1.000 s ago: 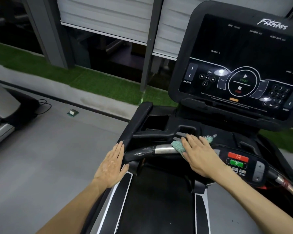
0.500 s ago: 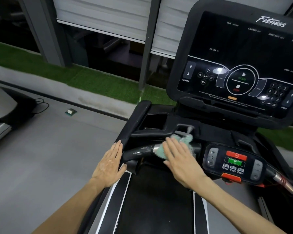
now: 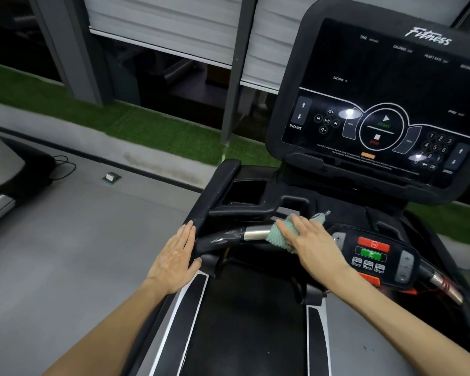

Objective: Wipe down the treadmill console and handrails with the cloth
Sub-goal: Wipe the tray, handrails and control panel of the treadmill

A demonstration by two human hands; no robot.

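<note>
A green knitted cloth lies on the treadmill's front handrail, just right of its silver sensor section. My right hand presses flat on the cloth with straight fingers. My left hand rests flat, fingers straight, against the left end of the black side rail. The big black console screen rises behind at the upper right. A small control pad with red and green buttons sits just right of my right hand.
The black running belt stretches below the handrail. A cup holder recess sits behind the rail. Grey floor, a green turf strip and part of another machine are to the left.
My right hand slid the cloth left along the handrail and has come back a little to the right. My left hand stayed on the side rail.
</note>
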